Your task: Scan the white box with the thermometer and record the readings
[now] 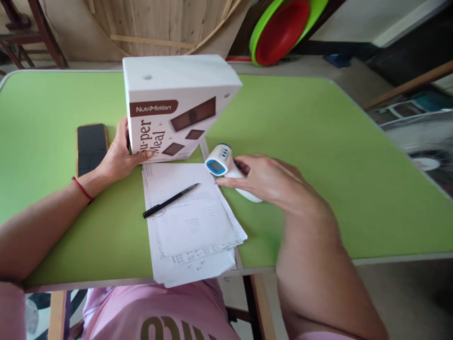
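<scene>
My left hand [122, 153] grips the lower left side of a white NutriMotion box [180, 113], thumb on the printed front and the other fingers hidden behind its edge. The box stands upright, slightly tilted, at the top of a stack of papers. In my right hand [264, 177] is a white infrared thermometer [220, 160] with a blue-rimmed screen, its handle pointing down to the right. The thermometer's head is just right of the box's lower corner. A black pen [171, 200] lies across the papers [198, 231], which carry printing and handwriting.
A phone [91, 146] with a dark screen lies left of the box on the green table [318, 156]. Behind the table are a wooden chair [44, 35], a round wooden board [159, 23] and red and green basins [283, 30]. A fan-like object [424, 163] stands at the right.
</scene>
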Tool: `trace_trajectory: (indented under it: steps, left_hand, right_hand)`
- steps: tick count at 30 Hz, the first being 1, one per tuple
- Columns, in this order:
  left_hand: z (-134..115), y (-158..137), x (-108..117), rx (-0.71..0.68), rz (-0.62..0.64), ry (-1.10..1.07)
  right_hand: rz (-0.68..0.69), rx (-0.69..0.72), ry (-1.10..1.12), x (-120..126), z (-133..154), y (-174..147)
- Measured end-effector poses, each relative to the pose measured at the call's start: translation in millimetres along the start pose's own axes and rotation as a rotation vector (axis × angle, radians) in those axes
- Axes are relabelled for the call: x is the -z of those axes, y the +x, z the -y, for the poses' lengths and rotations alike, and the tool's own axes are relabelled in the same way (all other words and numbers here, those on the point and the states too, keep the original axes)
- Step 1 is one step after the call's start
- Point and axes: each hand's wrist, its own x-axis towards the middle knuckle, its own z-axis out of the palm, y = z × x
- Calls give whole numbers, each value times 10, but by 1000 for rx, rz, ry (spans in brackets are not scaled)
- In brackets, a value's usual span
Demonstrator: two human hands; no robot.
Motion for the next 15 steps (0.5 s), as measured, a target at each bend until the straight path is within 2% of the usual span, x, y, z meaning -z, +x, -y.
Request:
trace_trajectory:
  steps: [2,4,7,9,12,15]
  left_hand:
    - [70,2,-20,-28,18,16]
    - [119,-4,-30,-36,28,45]
    - [136,-13,-30,-7,53,72]
    - [111,-11,-26,31,78,71]
    - [52,3,-15,110,101,44]
    - [25,12,7,171,99,21]
  right_hand:
    - [-188,109,26,-31,34,-90]
    - [-321,332,90,-79,129,-193]
    - [-255,728,138,-180,308,-284]
    - [-182,877,124,-249,380,-277]
    - [-168,974,178,-306,388,-224]
    - [-197,902,365,-270,394,-232]
